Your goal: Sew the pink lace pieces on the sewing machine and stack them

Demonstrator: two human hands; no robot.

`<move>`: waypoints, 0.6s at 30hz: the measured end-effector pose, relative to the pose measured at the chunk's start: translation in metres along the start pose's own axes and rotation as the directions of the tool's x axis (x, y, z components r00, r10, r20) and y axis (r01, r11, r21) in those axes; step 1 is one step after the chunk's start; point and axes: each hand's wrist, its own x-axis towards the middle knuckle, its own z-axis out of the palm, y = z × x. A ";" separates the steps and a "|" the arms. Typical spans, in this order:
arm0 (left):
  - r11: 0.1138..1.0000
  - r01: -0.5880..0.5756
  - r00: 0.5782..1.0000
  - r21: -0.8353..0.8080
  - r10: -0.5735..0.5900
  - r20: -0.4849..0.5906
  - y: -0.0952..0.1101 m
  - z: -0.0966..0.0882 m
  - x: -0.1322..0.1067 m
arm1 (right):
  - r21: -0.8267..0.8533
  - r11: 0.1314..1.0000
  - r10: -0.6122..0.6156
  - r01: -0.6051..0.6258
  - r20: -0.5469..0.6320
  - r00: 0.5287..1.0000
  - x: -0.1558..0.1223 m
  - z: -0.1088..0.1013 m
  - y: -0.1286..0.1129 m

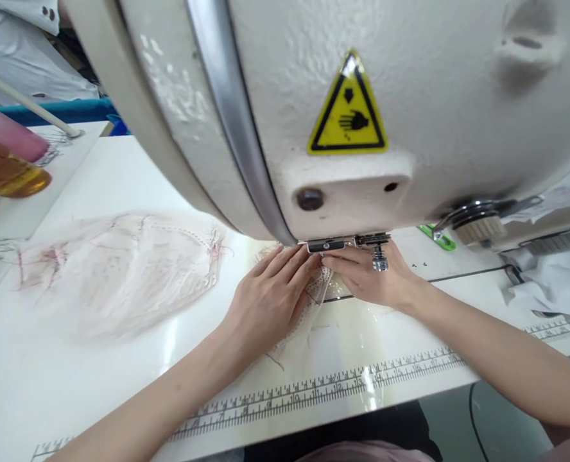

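Observation:
A sheer, pale fabric piece [309, 316] with a dotted seam lies beneath the sewing machine's head [285, 128]. My left hand [276, 292] rests flat on it, fingers stretched toward the needle area. From the other side, my right hand [374, 277] reaches in with its thumb and fingertips closed at the fabric's edge. Both sets of fingertips are close to the presser area, partly hidden under the machine. A small metal screw fitting [379, 256] hangs just above my right hand. Loose thread trails from the fabric's lower end.
More sheer pieces with reddish threads [140, 276] lie on the white table at left. A printed ruler strip [314, 391] runs along the front edge. Pink [13, 135] and amber [10, 170] thread cones stand far left. Green thread snips [439, 237] and white cloth [554, 289] sit at right.

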 end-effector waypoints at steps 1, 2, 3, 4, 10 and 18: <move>1.000 -0.001 1.000 0.005 0.001 -0.002 0.000 0.000 0.000 | -0.012 1.000 -0.014 0.014 -0.007 1.000 0.000 0.001 0.000; 1.000 -0.003 1.000 0.010 0.003 -0.006 0.001 0.000 0.000 | -0.020 0.999 -0.025 0.025 -0.006 1.000 0.000 0.002 0.001; 1.000 -0.003 1.000 0.014 0.003 -0.009 0.001 0.000 0.000 | -0.024 0.999 -0.033 0.033 -0.001 0.999 0.000 0.003 0.002; 1.000 -0.002 1.000 0.018 0.002 -0.012 0.001 0.000 0.000 | -0.023 0.999 -0.044 0.044 -0.006 0.999 0.001 0.004 0.003; 0.999 -0.001 1.000 0.037 0.001 -0.020 0.000 0.000 0.000 | 0.001 0.997 -0.078 0.078 -0.073 0.994 0.002 0.006 0.005; 0.999 -0.012 1.000 0.042 0.012 -0.011 0.001 -0.002 0.003 | 0.020 0.988 -0.149 0.156 -0.187 0.971 0.003 0.012 0.010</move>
